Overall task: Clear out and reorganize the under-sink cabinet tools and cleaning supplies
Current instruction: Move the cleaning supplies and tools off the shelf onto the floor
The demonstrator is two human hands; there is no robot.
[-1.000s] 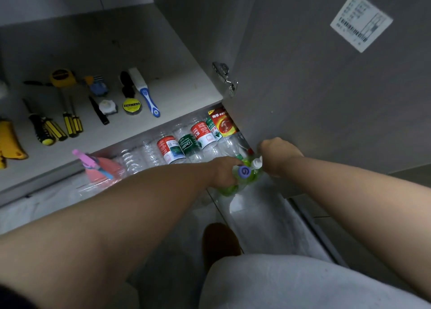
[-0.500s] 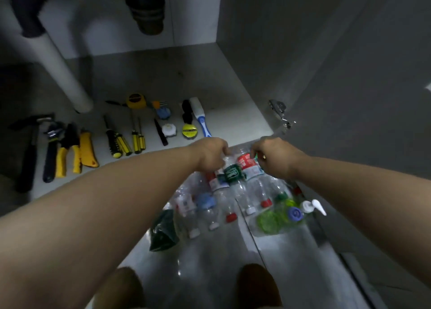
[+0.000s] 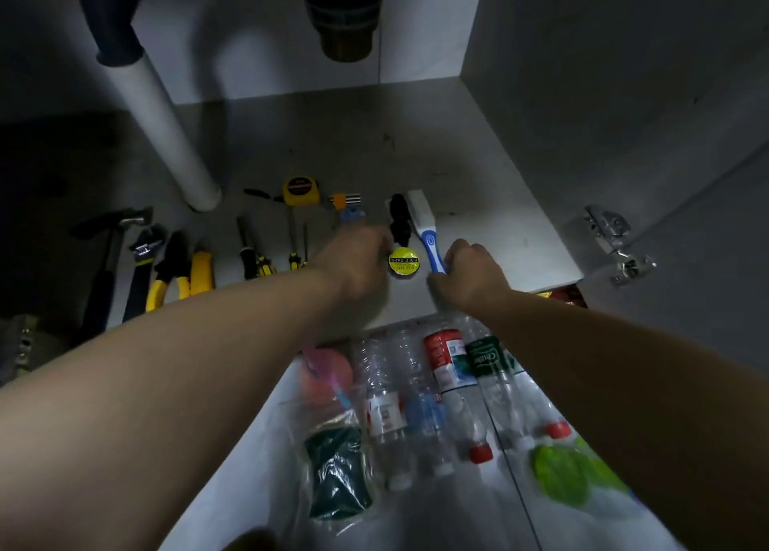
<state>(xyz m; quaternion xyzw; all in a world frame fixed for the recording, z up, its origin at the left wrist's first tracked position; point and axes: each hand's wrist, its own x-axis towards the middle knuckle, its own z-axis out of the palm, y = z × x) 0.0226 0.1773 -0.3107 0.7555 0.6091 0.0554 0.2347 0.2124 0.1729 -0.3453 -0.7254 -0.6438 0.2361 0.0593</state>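
The right hand (image 3: 468, 278) is clenched round the blue handle end of the brush (image 3: 421, 217). The brush lies on the cabinet floor (image 3: 491, 163) at the centre of the frame, its white head pointing toward the back wall. Just left of the handle sits the yellow tape roll (image 3: 403, 261). The left hand (image 3: 358, 267) is at the roll's far side, smeared by motion, so I cannot tell whether it is released or grasping something. Farther left a row of tools runs to the frame's edge: tape measure (image 3: 300, 191), screwdrivers (image 3: 254, 255), pliers (image 3: 166, 276) and hammer (image 3: 108, 259). Plastic bottles (image 3: 449, 367) lie side by side at lower centre, under both forearms. If the brush is swung rather than lifted straight, it would likely knock the tape roll or the black item (image 3: 398, 217) just beside its head and upset the tidy row. A dropped brush could scatter the bottles. The left fingers and whatever lies beneath them are hidden. The black item is too dark to name, and the far left tools sink into shadow.
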